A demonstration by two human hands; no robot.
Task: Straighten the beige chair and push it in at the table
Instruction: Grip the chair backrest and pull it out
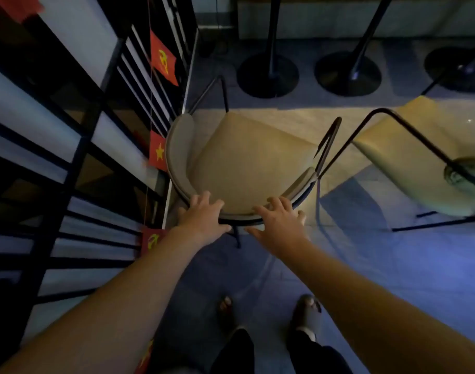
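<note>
Hands rest on the chair's (247,168) curved backrest: my left hand (202,220) is spread wide over its left part, my right hand (278,222) spread wide over its right, neither closed around it. The chair stands on the floor (393,265) against a black railing (69,157), beside a second chair (409,157), facing three pedestal bases (267,74).

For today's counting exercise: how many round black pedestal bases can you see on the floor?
3, in a row across the top: left base beyond the beige chair, middle base, and right base, cut by the frame edge. More may lie outside the frame.
</note>
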